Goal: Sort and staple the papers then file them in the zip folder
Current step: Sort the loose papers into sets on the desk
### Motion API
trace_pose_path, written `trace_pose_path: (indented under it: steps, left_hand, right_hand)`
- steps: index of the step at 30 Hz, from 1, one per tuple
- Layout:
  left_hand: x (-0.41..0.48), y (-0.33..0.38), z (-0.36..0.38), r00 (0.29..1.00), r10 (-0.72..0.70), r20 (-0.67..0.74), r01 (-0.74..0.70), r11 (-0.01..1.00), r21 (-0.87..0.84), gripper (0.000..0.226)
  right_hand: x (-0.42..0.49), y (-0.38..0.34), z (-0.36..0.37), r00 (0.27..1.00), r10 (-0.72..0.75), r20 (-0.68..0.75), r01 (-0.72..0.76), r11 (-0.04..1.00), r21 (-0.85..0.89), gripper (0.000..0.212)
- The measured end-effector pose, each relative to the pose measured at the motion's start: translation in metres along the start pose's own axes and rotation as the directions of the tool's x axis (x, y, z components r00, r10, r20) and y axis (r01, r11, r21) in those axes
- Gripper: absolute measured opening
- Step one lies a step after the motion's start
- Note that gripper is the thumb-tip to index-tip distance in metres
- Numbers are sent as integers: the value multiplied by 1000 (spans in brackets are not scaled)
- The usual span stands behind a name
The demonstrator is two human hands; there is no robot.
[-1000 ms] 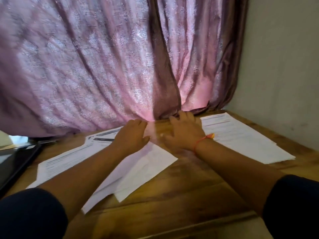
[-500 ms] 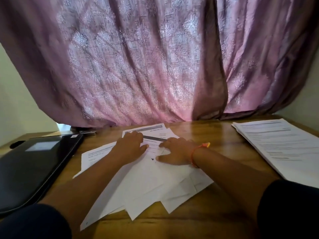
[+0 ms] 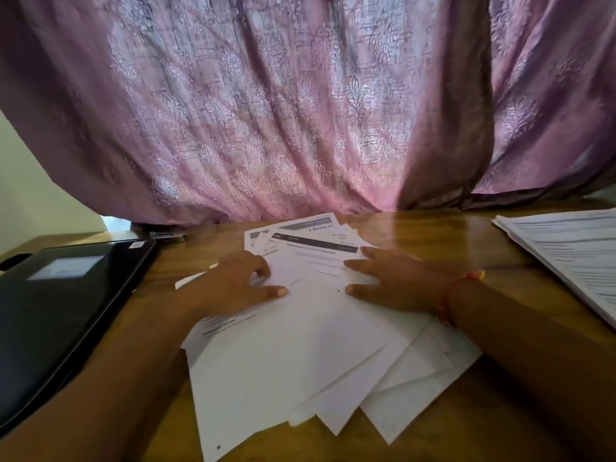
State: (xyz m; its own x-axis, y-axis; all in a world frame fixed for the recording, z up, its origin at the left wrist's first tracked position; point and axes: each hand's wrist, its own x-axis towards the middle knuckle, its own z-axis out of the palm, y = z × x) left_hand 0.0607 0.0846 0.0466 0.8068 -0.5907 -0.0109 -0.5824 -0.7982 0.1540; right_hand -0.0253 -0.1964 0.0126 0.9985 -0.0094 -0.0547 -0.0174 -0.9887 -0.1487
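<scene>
Loose papers fanned mid-desk, skewed corners toward the near edge, likely spread for sorting. Left hand and right hand flat on the top sheet, fingers fairly straight, pinching nothing, probably pinning the fan. Second stack at the right edge, apparently set aside. Black zip folder closed at the left edge, awaiting filing. Possibly a stapler behind it; unclear.

We list: a pink-mauve patterned fabric curtain, backlit and gathered in folds onto a glossy brown wooden desk; a pale cream plaster wall at left.
</scene>
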Motion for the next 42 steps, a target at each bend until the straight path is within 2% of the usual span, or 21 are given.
trace_pose_path:
  steps: [2, 4, 7, 10, 12, 14, 16, 18, 20, 23, 26, 28, 31, 34, 38, 42]
  left_hand:
    - [3, -5, 8, 999, 10, 36, -7, 997, -74, 95]
    - [5, -6, 14, 997, 34, 63, -28, 995, -91, 102]
    - [5, -1, 18, 995, 67, 70, -57, 989, -135, 95]
    - [3, 3, 25, 992, 112, 60, -101, 982, -158, 71]
    - [4, 9, 30, 989, 144, 43, -137, 981, -136, 63]
    - [6, 18, 35, 985, 171, 7, -170, 982, -85, 58]
    - [8, 27, 38, 983, 179, -34, -179, 984, -19, 60]
    - [8, 34, 41, 972, 230, -45, -231, 973, -8, 62]
    - [7, 36, 41, 954, 285, -90, -294, 949, -115, 62]
    - [8, 26, 35, 963, 202, -180, -230, 961, -155, 55]
    - [11, 7, 27, 983, -37, -178, 23, 997, -79, 60]
    - [13, -8, 25, 982, -124, -143, 121, 992, -30, 54]
    - [15, -20, 27, 988, -121, -98, 118, 992, -39, 48]
    - [14, -18, 27, 987, -99, -123, 86, 990, -108, 46]
    - [15, -19, 27, 987, -123, -100, 108, 984, -141, 37]
    - [19, -23, 29, 978, -130, -165, 99, 978, -183, 29]
  right_hand:
    - [-6, -3, -5, 1000, 1, 4, -1, 1000, 13, 70]
    - [-11, -2, -8, 1000, 3, -10, -3, 1000, 17, 63]
    - [-14, 1, -11, 999, 11, -47, -11, 1000, -18, 56]
    - [-15, 5, -10, 996, 31, -86, -37, 997, -68, 48]
    - [-17, 2, -8, 990, 7, -140, -17, 998, -67, 44]
    - [-19, -6, -9, 969, -62, -240, 66, 998, 12, 53]
    - [-21, -12, -6, 947, -47, -319, 85, 991, 106, 53]
    - [-22, -13, -1, 966, 14, -256, 2, 998, 63, 58]
    - [-22, -10, 3, 983, 49, -177, -45, 999, 28, 74]
    - [-24, -10, -2, 987, 59, -146, -50, 996, 67, 68]
    - [-27, -12, -3, 986, 90, -137, -82, 995, 62, 55]
    - [-29, -13, -5, 986, 98, -138, -92, 995, 50, 50]
    - [-27, -14, -6, 984, 101, -146, -94, 994, 51, 46]
    - [-28, -15, -3, 986, 105, -132, -102, 994, 29, 45]
    - [-30, -19, -1, 982, 114, -149, -109, 993, 41, 51]
    - [-29, -21, 3, 979, 135, -150, -127, 990, 58, 57]
